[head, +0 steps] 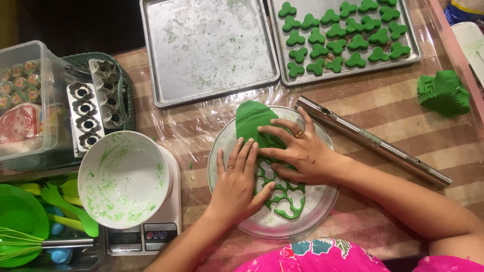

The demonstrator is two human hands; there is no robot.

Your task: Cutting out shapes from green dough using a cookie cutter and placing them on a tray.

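A rolled sheet of green dough [254,120] lies on a round glass plate [322,201]; its near half is a lattice of clover-shaped cut-outs [286,197]. My left hand [237,184] rests flat on the dough at the plate's left side, fingers together. My right hand [297,151] lies across the dough's middle with fingers spread, pressing on it. Both hands wear a ring. What is under the palms is hidden.
At the back, one bare baking tray [209,48] and one tray [411,48] with several green clover pieces. A steel rolling pin [373,141] lies right of the plate, a dough lump [443,93] beyond. Left: white bowl [123,179] on a scale [171,229], moulds, green utensils.
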